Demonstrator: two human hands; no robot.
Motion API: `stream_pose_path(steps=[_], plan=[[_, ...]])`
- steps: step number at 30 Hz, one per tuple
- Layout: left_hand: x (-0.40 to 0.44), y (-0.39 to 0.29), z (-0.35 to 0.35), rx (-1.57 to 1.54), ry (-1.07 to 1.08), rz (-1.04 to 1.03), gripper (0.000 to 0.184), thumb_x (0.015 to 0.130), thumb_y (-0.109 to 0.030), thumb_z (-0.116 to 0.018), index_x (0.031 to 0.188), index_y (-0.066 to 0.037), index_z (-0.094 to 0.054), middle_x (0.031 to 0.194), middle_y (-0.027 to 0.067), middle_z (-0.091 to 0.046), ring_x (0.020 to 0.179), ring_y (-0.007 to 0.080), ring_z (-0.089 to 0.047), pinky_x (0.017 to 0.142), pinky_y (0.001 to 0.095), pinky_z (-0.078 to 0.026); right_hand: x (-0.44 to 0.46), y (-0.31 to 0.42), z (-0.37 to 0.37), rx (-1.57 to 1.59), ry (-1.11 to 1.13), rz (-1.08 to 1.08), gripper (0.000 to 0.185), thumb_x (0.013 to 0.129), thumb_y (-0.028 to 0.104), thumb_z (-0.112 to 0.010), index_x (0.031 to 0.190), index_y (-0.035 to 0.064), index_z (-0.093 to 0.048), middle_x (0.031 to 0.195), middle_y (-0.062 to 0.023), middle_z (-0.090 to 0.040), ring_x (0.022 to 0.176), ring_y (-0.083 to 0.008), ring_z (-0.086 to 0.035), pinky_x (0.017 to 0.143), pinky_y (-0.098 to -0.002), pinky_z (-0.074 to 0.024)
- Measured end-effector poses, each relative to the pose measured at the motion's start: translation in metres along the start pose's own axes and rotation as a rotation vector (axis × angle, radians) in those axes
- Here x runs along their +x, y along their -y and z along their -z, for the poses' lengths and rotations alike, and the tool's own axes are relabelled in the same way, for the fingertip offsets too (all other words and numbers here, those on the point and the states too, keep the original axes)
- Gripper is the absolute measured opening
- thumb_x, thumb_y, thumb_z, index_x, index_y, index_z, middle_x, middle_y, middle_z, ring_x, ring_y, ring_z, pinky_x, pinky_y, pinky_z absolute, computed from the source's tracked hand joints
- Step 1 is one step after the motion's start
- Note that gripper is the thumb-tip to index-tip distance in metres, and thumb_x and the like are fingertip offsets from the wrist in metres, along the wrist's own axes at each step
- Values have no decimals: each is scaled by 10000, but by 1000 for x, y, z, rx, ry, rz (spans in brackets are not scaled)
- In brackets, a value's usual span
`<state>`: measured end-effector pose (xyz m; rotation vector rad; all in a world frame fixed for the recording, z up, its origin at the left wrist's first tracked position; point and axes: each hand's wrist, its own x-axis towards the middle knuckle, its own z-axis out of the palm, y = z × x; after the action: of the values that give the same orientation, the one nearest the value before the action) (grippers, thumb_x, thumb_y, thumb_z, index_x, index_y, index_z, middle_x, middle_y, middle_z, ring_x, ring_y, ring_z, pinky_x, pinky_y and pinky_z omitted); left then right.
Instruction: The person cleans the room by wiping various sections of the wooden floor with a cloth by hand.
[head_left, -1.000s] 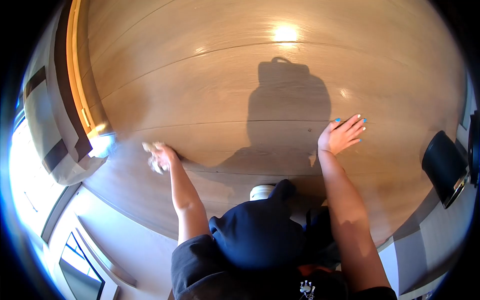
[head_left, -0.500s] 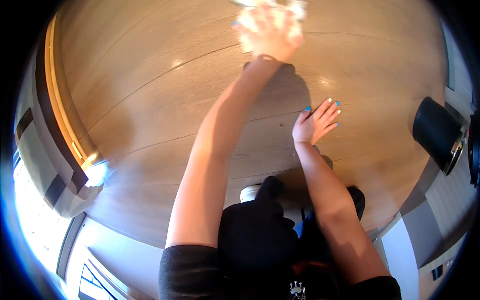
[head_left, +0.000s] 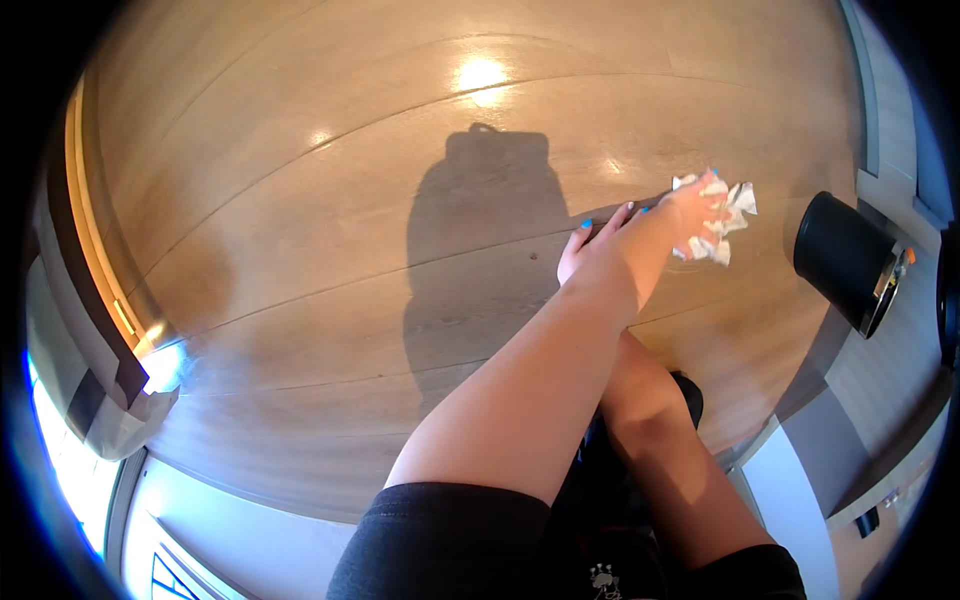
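Note:
My left hand (head_left: 692,215) reaches across to the right and presses a crumpled white paper towel (head_left: 741,200) against the wood-plank floor (head_left: 300,220). Its fingers are over the paper, slightly blurred. Beneath the left forearm, my right hand (head_left: 577,252) rests on the floor with its fingers apart. The left arm crosses over it and hides part of the hand and wrist. Blue and white nails show on the right hand.
A black bin (head_left: 845,262) stands on the floor at the right, close to the paper towel. Along the left runs an orange-brown wooden edge (head_left: 100,230), with a curtain (head_left: 125,425) by a bright window. A shadow falls across the middle floor.
My left hand has swept the paper towel from the top middle of the view to the right, near the bin. The left arm now crosses the right one, which stays on the floor.

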<state>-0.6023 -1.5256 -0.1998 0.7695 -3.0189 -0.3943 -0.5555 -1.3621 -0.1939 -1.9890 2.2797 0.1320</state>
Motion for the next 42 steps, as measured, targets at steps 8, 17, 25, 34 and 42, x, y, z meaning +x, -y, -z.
stream_pose_path(steps=[8,17,25,34,42], plan=[[-150,186,40,1,-328,1090,679,826,-704,-358,1421,-382,-294,1543,48,-130,1408,344,-98,1064,637,-93,10,6,0,17,-23,-15,727,861,315,-519,1467,101,-178,1524,-147,-141,1399,-357,-134,1091,-567,-132],[-359,204,29,138,-126,1600,718,861,-713,-213,1470,-346,-116,1548,64,-47,1409,337,-94,1077,622,-110,10,9,3,49,-37,-16,673,887,285,-478,1468,125,-177,1528,-122,-141,1391,-363,-149,1085,-572,-146],[-562,67,-14,5,-234,2315,701,891,-622,-322,1456,-212,-256,1528,136,-132,1388,368,-146,1062,598,-188,12,9,4,48,1,-17,681,883,298,-477,1459,88,-180,1529,-146,-121,1396,-366,-126,1093,-570,-104],[-678,-96,-119,-32,-503,3170,811,830,-726,-260,1456,-212,-231,1492,249,-111,1348,463,-156,1055,626,-142,15,4,1,84,-22,24,661,853,309,-468,1425,49,-261,1500,-198,-178,1375,-406,-164,1068,-613,-117],[-552,83,-32,-189,-646,3109,830,832,-723,-242,1486,-241,-73,1499,282,21,1334,556,-55,1018,691,-111,14,5,1,104,-39,17,685,839,323,-480,1428,57,-257,1490,-206,-201,1366,-408,-194,1055,-625,-141]])
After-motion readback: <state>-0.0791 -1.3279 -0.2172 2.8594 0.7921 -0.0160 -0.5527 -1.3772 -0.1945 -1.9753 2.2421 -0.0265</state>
